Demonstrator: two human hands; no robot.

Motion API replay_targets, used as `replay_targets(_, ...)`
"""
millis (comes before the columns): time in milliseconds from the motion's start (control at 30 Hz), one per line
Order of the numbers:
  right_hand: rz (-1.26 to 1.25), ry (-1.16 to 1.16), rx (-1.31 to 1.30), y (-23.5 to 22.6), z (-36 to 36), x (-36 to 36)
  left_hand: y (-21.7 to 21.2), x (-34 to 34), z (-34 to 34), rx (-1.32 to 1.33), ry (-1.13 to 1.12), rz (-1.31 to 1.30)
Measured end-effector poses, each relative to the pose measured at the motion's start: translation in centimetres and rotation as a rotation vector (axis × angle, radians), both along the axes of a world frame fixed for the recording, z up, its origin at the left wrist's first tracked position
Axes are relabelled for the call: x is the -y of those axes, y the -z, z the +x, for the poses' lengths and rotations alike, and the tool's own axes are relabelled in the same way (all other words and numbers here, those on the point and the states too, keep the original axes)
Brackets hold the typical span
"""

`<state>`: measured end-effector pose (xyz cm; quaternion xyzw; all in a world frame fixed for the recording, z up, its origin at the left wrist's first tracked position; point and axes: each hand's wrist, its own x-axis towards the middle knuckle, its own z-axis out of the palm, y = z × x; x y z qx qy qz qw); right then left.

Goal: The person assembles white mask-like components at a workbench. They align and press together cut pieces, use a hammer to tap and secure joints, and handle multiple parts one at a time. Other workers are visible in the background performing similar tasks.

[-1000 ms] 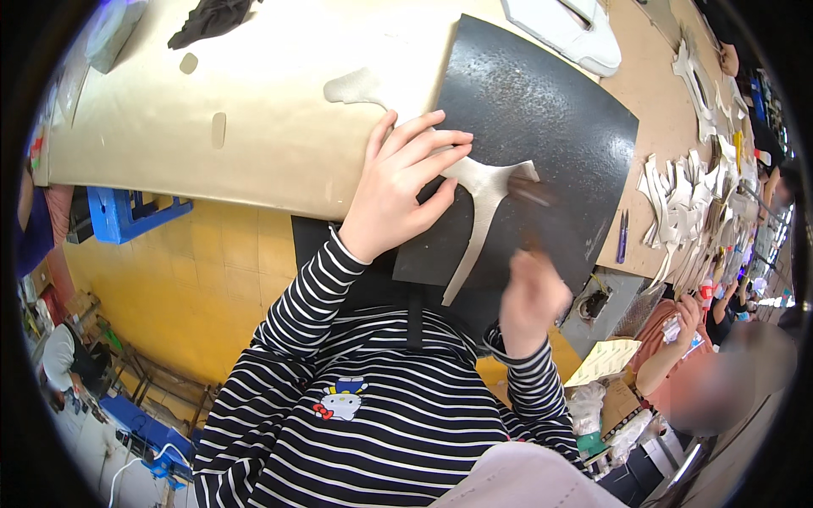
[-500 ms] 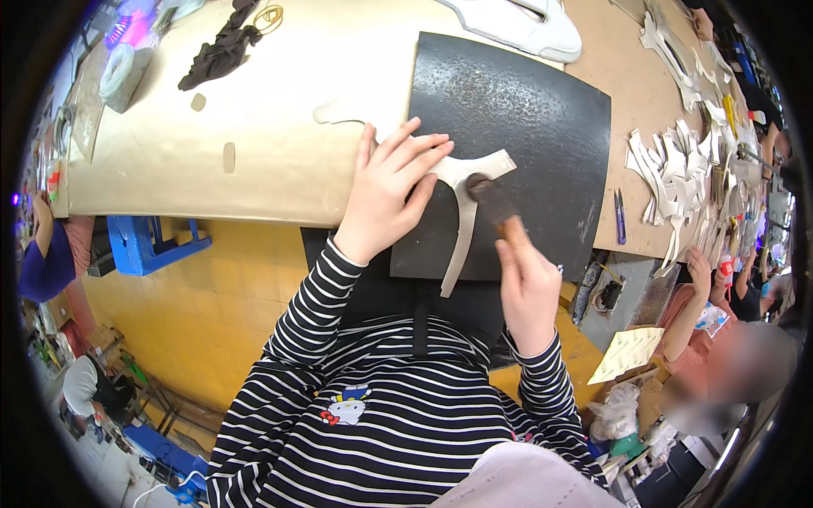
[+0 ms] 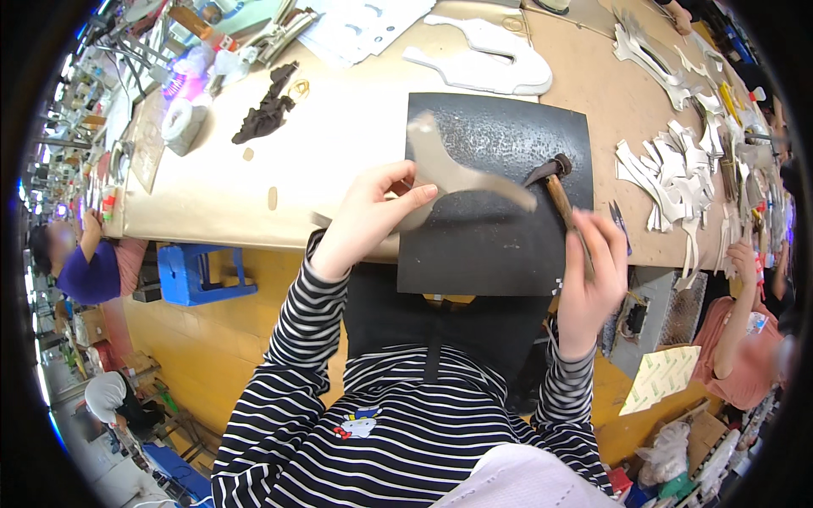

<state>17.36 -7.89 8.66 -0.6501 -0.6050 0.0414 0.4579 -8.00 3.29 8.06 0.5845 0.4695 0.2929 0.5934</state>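
My left hand (image 3: pixel 370 216) pinches a curved, beige, flat cut-out piece (image 3: pixel 457 173) and holds it lifted above a black rectangular mat (image 3: pixel 500 127) on the workbench. My right hand (image 3: pixel 590 279) grips the wooden handle of a small hammer (image 3: pixel 556 182); its dark head points toward the far end of the beige piece, over the mat's right side. Both sleeves are black-and-white striped.
The tan workbench (image 3: pixel 330 144) carries a white cut-out shape (image 3: pixel 487 63) behind the mat, several pale cut pieces (image 3: pixel 669 182) in a pile at the right, a dark rag (image 3: pixel 267 110) and a tape roll (image 3: pixel 179 118) at the left. Other people sit at the left and right.
My left hand has lifted the beige piece off the mat, where it earlier pressed it flat. My right hand has pulled the hammer back to the right.
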Motion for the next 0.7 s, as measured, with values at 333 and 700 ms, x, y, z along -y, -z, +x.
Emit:
replay_targets(333, -0.146, -0.27, -0.544, -3.6, -2.6, -0.1, -4.2, 6.6, 6.3, 0.502, -0.145, -0.398)
replay_targets(700, -0.295, -0.302, -0.953, -2.3, -1.3, 1.5, -3.8, 8.1, 7.4, 0.547, -0.117, -0.508)
